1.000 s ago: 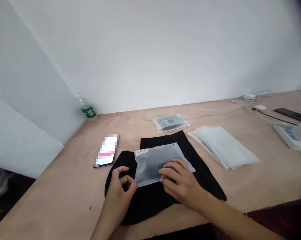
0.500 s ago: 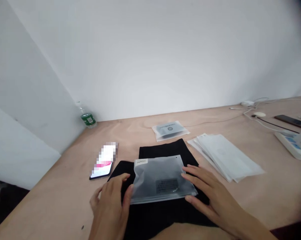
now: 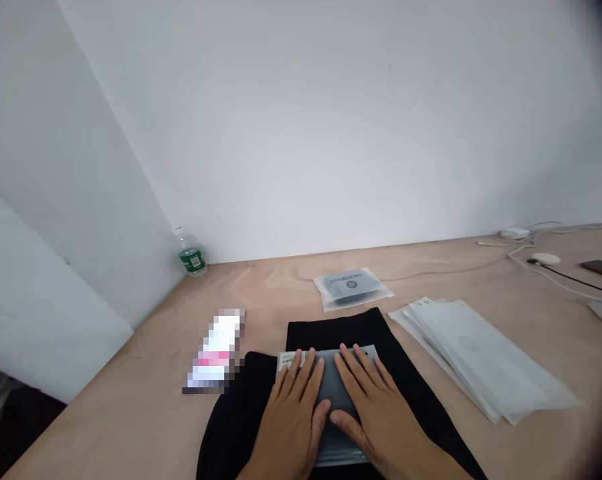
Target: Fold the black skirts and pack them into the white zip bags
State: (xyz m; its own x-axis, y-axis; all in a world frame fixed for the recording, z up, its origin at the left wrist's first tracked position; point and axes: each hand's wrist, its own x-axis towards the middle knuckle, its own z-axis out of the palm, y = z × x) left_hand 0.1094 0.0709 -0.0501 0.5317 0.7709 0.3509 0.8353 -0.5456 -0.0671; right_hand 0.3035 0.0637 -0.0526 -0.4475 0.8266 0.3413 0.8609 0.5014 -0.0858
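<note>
Frosted bag [image 3: 333,389] lies flat on black cloth [image 3: 401,360] beneath two palms

Nearest the lens, your left hand [image 3: 289,417] and right hand [image 3: 381,413] rest palms down on the bag, fingers extended and grasping nothing, thumb tips just beside each other over its middle. Your left fingers partly cover a white label [image 3: 285,358] at its far left corner; layered edges show along its near side. Beneath, the cloth spreads over the wood-toned worktop [image 3: 131,413]. To its left you have a phone [image 3: 215,353], screen pixelated; to its right, whitish sleeves [image 3: 485,360] overlap in a fanned pile. Just beyond the cloth lies a printed pouch [image 3: 353,288]. Farther off, a green-labelled bottle [image 3: 193,260] stands in the left corner, and a white adapter [image 3: 515,233] sits at right, near the pale wall [image 3: 331,133].
</note>
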